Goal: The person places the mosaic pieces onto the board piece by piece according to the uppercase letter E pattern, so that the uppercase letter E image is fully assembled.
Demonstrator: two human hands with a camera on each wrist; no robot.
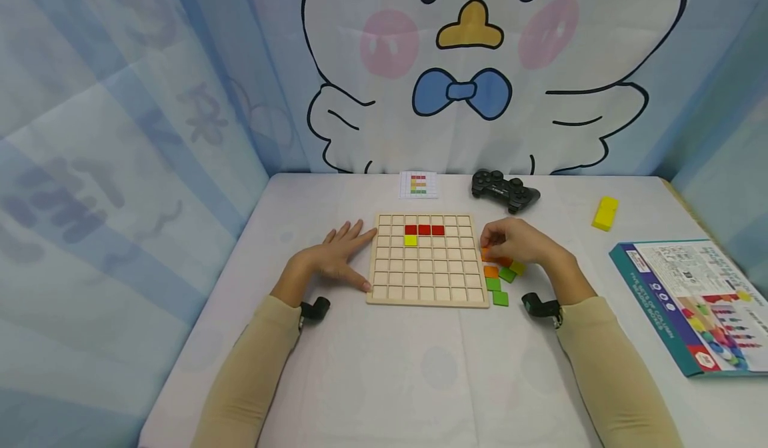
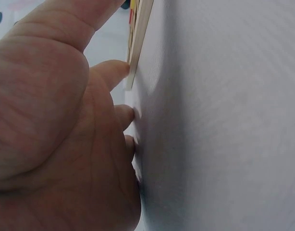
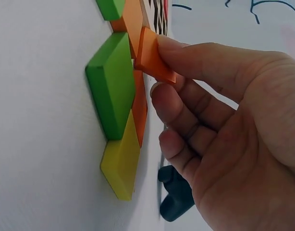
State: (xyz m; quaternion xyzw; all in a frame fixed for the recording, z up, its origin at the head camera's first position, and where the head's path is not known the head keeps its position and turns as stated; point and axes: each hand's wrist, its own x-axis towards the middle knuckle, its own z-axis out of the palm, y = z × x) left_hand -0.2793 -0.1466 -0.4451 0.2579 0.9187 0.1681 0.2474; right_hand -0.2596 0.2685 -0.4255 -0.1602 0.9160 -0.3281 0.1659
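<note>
A wooden grid board (image 1: 429, 271) lies flat on the table, with three red tiles (image 1: 424, 230) in a row and one yellow tile (image 1: 411, 241) under the leftmost. My left hand (image 1: 336, 255) is spread at the board's left side, thumb and index fingertip against its edge. In the right wrist view, my right hand (image 3: 234, 101) pinches an orange tile (image 3: 153, 57) between thumb and fingers. Beneath it lie loose tiles: a green tile (image 3: 111, 86), a yellow tile (image 3: 121, 163) and other orange ones. More green tiles (image 1: 501, 298) lie by the board's lower right corner.
A pattern card (image 1: 419, 185) with coloured rows lies behind the board. Beside it sits a black game controller (image 1: 505, 190). Farther right are a yellow block (image 1: 605, 213) and a large flat box (image 1: 702, 308). A printed curtain (image 1: 468, 135) rises at the table's back edge.
</note>
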